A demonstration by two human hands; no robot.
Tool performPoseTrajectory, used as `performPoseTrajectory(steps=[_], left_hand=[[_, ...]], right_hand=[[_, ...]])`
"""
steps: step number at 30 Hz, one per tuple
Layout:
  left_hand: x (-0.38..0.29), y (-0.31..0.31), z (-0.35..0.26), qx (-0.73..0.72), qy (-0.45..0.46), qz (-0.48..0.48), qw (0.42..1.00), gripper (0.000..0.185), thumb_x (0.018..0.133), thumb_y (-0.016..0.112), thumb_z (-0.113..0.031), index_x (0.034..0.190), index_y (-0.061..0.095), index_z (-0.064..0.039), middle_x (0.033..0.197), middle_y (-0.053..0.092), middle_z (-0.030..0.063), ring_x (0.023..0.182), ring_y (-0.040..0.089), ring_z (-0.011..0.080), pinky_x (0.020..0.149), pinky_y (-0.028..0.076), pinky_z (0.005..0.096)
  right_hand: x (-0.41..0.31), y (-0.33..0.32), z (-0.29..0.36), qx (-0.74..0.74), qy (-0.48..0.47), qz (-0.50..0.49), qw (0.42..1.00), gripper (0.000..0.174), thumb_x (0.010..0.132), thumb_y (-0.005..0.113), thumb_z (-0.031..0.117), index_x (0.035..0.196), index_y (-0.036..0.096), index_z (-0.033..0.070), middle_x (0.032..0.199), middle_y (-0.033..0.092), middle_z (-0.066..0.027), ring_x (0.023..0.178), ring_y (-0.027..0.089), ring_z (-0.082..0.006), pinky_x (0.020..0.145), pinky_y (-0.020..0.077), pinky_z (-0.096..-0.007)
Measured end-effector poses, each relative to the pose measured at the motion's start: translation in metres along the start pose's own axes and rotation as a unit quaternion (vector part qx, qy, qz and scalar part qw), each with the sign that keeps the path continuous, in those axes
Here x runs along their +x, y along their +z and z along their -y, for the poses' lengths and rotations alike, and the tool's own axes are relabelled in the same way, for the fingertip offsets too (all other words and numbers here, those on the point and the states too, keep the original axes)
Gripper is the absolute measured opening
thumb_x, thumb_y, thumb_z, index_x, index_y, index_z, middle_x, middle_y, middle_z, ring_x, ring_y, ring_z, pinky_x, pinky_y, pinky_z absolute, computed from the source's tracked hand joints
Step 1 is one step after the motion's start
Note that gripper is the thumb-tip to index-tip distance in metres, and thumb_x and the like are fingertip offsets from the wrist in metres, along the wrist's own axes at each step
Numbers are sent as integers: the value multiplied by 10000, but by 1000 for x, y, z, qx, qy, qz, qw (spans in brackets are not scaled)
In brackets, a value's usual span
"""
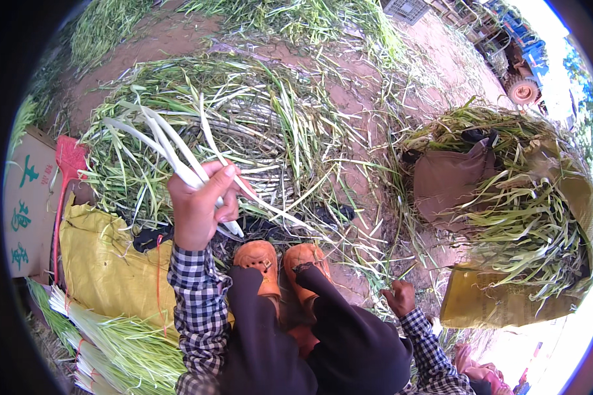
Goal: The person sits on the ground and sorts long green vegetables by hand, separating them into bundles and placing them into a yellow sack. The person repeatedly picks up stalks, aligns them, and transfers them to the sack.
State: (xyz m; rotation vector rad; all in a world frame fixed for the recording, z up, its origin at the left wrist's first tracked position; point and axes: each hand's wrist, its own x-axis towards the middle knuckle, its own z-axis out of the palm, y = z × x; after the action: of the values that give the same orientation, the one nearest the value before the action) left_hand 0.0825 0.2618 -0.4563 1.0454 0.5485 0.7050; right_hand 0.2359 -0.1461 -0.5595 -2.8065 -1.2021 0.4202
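My left hand (202, 202), in a checked sleeve, is closed around several pale, peeled stalks (165, 140), which look like garlic shoots or leeks; their thick ends point up and away. One thinner stalk (205, 121) crosses at my fingertips. Beyond the hand lies a wide heap of green and whitish stalks (257, 128) on the ground. My right hand (400, 297) is low at the right, its fingers curled near loose green leaves (383, 274); whether it grips any of them cannot be told.
Orange clogs (257, 259) stand below the heap. A yellow sack (113, 266), tied bundles (123, 345), a red fly swatter (69, 168) and a carton (32, 197) are at left. A leaf-filled sack (509, 316) lies right. Behind are a crate (406, 11) and a blue vehicle (533, 57).
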Motion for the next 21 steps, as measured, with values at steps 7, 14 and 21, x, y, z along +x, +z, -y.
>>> performPoseTrajectory(steps=[7, 14, 21], left_hand=[[-13, 15, 33, 5, -91, 64, 994, 223, 809, 507, -86, 650, 528, 69, 398, 394, 3, 308, 310, 48, 308, 245, 205], [-10, 35, 42, 16, -111, 109, 988, 226, 813, 522, -98, 650, 547, 57, 413, 386, -19, 326, 325, 39, 317, 243, 197], [-9, 36, 49, -12, -164, 132, 978, 221, 788, 565, -105, 625, 556, 44, 428, 408, -22, 335, 316, 28, 323, 217, 193]], right_hand=[[97, -104, 167, 332, -95, -79, 935, 306, 648, 707, 167, 804, 514, -12, 727, 507, -123, 666, 471, -252, 594, 394, -348], [129, -87, 206, 216, -299, -223, 902, 205, 648, 663, 27, 738, 481, 4, 625, 452, -78, 504, 431, -184, 421, 319, -295], [123, -92, 204, 403, -203, -65, 890, 181, 656, 642, -22, 783, 513, -13, 571, 433, -44, 472, 403, -93, 423, 311, -235]])
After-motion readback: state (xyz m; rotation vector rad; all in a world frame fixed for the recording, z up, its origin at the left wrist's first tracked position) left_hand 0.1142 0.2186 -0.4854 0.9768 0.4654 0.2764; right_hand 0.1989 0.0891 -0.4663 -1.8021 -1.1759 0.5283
